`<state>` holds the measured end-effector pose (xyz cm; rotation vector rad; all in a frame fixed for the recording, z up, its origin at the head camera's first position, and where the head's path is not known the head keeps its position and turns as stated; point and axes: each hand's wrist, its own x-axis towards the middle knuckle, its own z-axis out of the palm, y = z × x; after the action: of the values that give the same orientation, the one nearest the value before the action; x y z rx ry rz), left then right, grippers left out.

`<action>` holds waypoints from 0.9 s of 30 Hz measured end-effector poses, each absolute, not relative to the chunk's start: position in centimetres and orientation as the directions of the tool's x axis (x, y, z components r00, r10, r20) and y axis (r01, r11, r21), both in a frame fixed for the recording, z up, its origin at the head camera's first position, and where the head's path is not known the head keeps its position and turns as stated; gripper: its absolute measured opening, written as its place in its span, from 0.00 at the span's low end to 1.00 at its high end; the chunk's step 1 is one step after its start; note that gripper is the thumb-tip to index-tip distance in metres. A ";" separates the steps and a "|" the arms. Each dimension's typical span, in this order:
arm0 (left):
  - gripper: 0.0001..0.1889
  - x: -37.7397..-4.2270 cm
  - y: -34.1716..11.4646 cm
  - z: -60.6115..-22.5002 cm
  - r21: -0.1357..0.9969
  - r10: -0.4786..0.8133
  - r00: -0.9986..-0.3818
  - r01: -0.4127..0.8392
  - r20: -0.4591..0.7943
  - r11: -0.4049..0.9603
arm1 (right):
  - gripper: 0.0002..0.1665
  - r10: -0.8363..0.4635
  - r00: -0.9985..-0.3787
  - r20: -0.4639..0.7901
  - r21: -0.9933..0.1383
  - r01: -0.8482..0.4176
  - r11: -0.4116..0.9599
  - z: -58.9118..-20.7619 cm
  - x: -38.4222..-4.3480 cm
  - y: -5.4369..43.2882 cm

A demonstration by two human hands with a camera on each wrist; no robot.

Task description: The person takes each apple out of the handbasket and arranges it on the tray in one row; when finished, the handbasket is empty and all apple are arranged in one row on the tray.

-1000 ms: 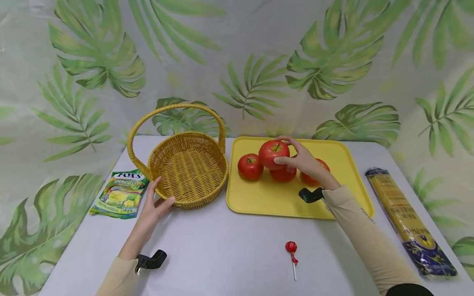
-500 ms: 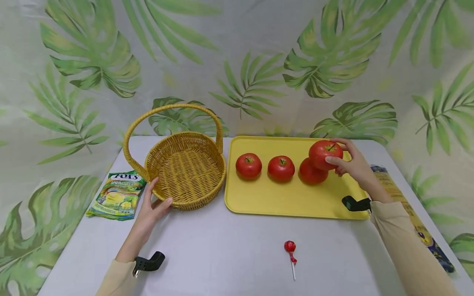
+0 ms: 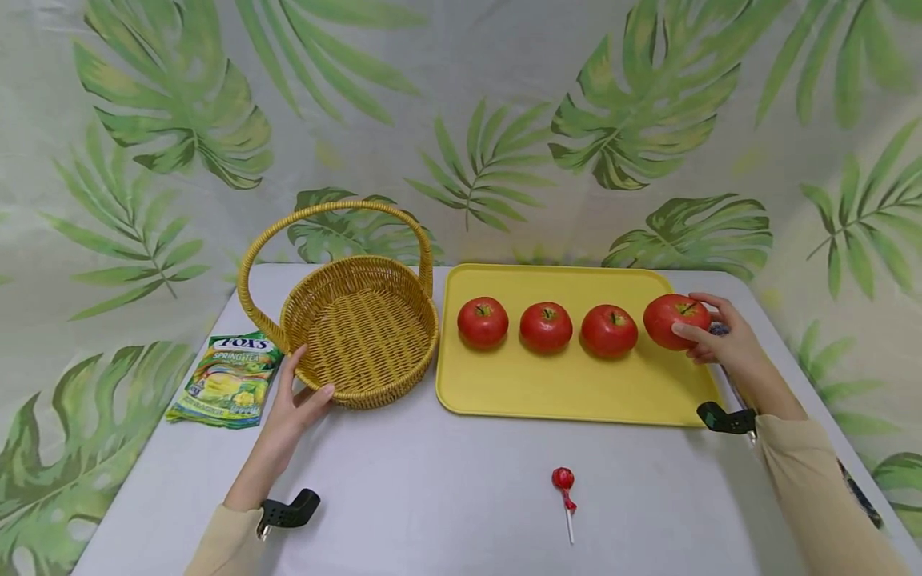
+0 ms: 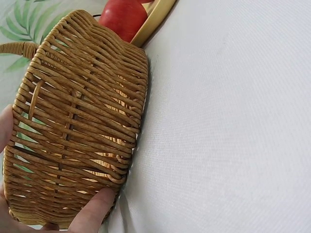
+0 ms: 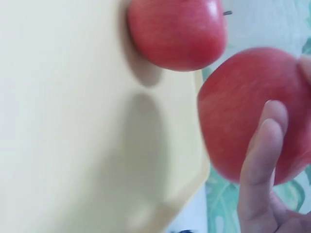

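Note:
My right hand [image 3: 731,344] grips a red apple [image 3: 675,322] at the right end of the yellow tray [image 3: 569,392]. In the right wrist view this held apple [image 5: 252,111] hangs above the tray, its shadow apart from it. Three more apples stand in a row on the tray, the closest being the right one [image 3: 609,331]. My left hand [image 3: 291,416] rests against the near left side of the round wicker basket [image 3: 389,388], thumb and fingers spread. In the left wrist view the thumb [image 4: 95,211] presses low on the woven wall [image 4: 77,116]. Nothing lies in the basket.
A green FOX'S candy bag [image 3: 226,380] lies left of the basket. The basket's tall handle [image 3: 334,206] arches above it. A red lollipop [image 3: 565,488] lies at the front. A long packet [image 3: 860,496] on the right is mostly hidden behind my right arm.
My right hand has carried the apple rightward, past the other apples, and lowered it toward the tray's right end. My left hand and the basket have stayed in place.

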<state>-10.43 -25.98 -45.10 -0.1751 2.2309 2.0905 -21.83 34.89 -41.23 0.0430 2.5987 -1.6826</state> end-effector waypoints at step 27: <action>0.40 -9.5 -26.4 -42.7 0.961 -0.062 -0.989 -0.143 -0.132 0.239 | 0.54 -0.165 -0.960 -0.226 -0.941 0.172 0.291 -43.8 -22.1 35.1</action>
<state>-9.47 -26.41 -42.66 -0.2007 2.4194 1.8881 -22.06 35.15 -43.80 0.0064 2.2832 -1.7191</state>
